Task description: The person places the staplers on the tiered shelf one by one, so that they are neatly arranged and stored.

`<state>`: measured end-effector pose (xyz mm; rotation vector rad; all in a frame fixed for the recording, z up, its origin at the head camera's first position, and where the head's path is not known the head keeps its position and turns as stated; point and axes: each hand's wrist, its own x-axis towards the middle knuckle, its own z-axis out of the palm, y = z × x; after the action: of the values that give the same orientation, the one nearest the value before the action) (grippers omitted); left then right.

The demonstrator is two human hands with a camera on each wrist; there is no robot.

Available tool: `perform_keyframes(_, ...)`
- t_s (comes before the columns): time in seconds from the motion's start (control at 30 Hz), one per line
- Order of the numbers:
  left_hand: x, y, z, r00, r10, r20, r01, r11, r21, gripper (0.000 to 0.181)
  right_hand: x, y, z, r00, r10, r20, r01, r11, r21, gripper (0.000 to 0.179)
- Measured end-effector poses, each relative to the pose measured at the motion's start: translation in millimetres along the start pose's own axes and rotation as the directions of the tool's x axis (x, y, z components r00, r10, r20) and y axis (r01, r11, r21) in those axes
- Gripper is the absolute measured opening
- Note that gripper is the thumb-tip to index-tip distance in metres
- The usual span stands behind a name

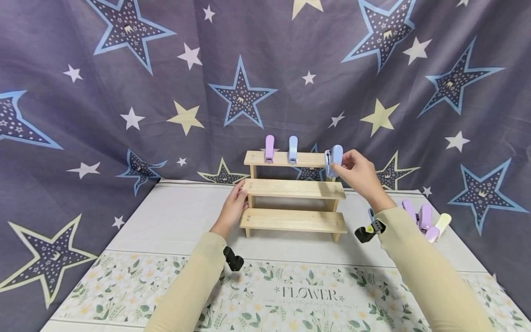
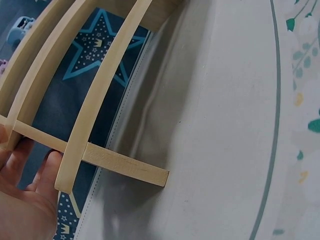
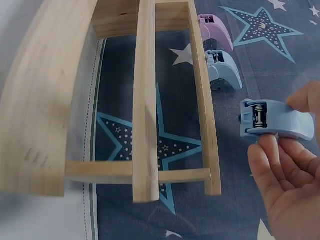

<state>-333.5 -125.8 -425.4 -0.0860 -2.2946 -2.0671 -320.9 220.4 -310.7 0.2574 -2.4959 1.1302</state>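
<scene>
My right hand (image 1: 362, 173) pinches a blue stapler (image 1: 337, 157) between thumb and fingers at the right end of the top tier. In the right wrist view this blue stapler (image 3: 290, 116) is apart from the wood. A three-tier wooden shelf (image 1: 294, 188) stands on the table, and my left hand (image 1: 231, 208) grips its left side at the middle tier. In the left wrist view, the left hand's fingers (image 2: 47, 172) are by the side frame. A purple stapler (image 1: 269, 148) and another light blue stapler (image 1: 293, 150) stand upright on the top tier.
Several purple staplers (image 1: 425, 216) and a yellow one (image 1: 444, 223) lie on the table at the right, partly behind my right forearm. A star-patterned curtain (image 1: 265, 41) hangs close behind the shelf. A floral cloth (image 1: 137, 288) covers the table's front.
</scene>
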Motion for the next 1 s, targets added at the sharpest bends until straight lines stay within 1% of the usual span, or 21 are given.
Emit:
perform_keyframes(0.13,0.7,-0.8,0.6,1.000,-0.004,-0.001,0.004,1.000,-0.003,0.052,11.5,-3,6,1.000,0.012,0.011,-0.012,1.000,0.000,0.035)
perform_keyframes(0.33,-0.3,2.5,1.9,1.000,-0.014,-0.013,0.014,1.000,0.011,0.051,28.3,-6,13,0.998,0.056,0.027,-0.056,0.998,0.004,0.038)
perform_keyframes(0.53,-0.9,3.9,1.8,1.000,-0.024,-0.013,0.024,1.000,0.009,0.051,40.9,-10,20,0.994,0.091,0.054,-0.094,0.994,0.053,0.037)
perform_keyframes(0.9,-1.2,2.9,2.1,1.000,-0.008,-0.021,0.009,1.000,0.006,0.050,51.3,-9,29,0.980,0.163,0.118,-0.174,0.981,0.087,0.042)
perform_keyframes(1.0,-1.4,3.5,2.0,1.000,-0.006,-0.021,0.006,1.000,0.008,0.050,53.6,-10,31,0.977,0.176,0.117,-0.185,0.980,0.076,0.044)
